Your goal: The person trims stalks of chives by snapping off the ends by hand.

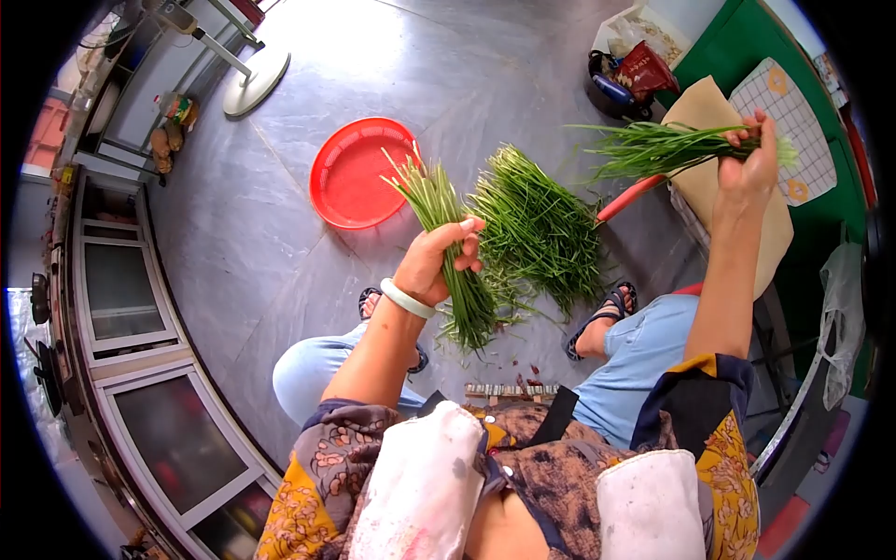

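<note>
My left hand (427, 267), with a pale bangle at the wrist, is wrapped round a bunch of garlic chives (433, 198). Its pale stem ends point up and its green leaves hang down over the floor. Out to the right, my right hand (752, 166) grips a second bunch of chives (658, 149), held level with the green tips pointing left. Between the hands, a large pile of chives (541, 224) lies on the floor in front of my feet. A round red plastic basket (359, 222) stands on the floor beyond my left hand.
Dry reddish scraps and trimmings lie near my feet. A white stand base (257, 80) is at upper left, and glass-fronted cabinets (135, 289) line the left. On the right are a green cabinet (723, 47), a tan board (737, 224) and a dark container with a red packet (646, 67).
</note>
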`<state>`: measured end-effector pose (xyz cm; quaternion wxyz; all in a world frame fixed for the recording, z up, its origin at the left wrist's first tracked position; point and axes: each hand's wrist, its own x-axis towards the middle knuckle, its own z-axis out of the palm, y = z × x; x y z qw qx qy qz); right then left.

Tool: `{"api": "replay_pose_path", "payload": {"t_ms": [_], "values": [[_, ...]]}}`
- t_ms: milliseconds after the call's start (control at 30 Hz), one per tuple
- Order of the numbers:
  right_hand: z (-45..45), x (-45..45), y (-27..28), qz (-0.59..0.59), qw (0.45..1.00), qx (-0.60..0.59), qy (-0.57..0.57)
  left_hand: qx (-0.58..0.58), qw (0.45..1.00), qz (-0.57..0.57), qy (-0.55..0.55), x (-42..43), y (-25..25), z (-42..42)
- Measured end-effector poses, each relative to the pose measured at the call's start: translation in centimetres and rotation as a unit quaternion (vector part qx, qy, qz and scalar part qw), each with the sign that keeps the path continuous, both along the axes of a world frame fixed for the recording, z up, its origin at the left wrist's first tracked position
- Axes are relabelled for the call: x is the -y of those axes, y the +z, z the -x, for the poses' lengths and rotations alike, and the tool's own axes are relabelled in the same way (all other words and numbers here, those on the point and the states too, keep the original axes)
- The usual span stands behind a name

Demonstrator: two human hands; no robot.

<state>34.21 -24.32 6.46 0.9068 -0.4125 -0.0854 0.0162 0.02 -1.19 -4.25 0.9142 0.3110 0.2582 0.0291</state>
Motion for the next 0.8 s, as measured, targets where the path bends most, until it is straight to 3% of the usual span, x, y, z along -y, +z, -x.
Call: {"api": "replay_pose_path", "payload": {"t_ms": [67, 100, 133, 400, 500, 567, 800], "values": [[1.4, -1.0, -0.2, 0.045, 0.991, 0.006, 0.124, 0.037, 0.999, 0.012, -0.024, 0.2, 0.5, 0.1], [2.7, -2.8, -0.2, 0.011, 0.985, -0.052, 0.166, 0.055, 0.998, 0.023, -0.034, 0.2, 0.6, 0.1], [3.5, -3.7, -1.1, 0.072, 0.975, 0.005, 0.209, 0.073, 0.996, 0.034, -0.044, 0.3, 0.6, 0.1], [12.1, -8.0, -2.2, 0.212, 0.880, -0.027, 0.423, 0.150, 0.982, 0.070, -0.092, 1.0, 1.3, -0.1], [15.1, -9.1, -2.0, 0.353, 0.828, 0.064, 0.431, 0.146, 0.980, 0.080, -0.111, 1.4, 1.6, -0.3], [16.4, -9.7, -2.0, 0.399, 0.812, 0.047, 0.424, 0.137, 0.980, 0.082, -0.122, 1.6, 1.6, -0.4], [17.2, -10.7, -4.4, 0.401, 0.818, 0.111, 0.397, 0.106, 0.981, 0.036, -0.158, 2.4, 1.8, -0.7]]}}
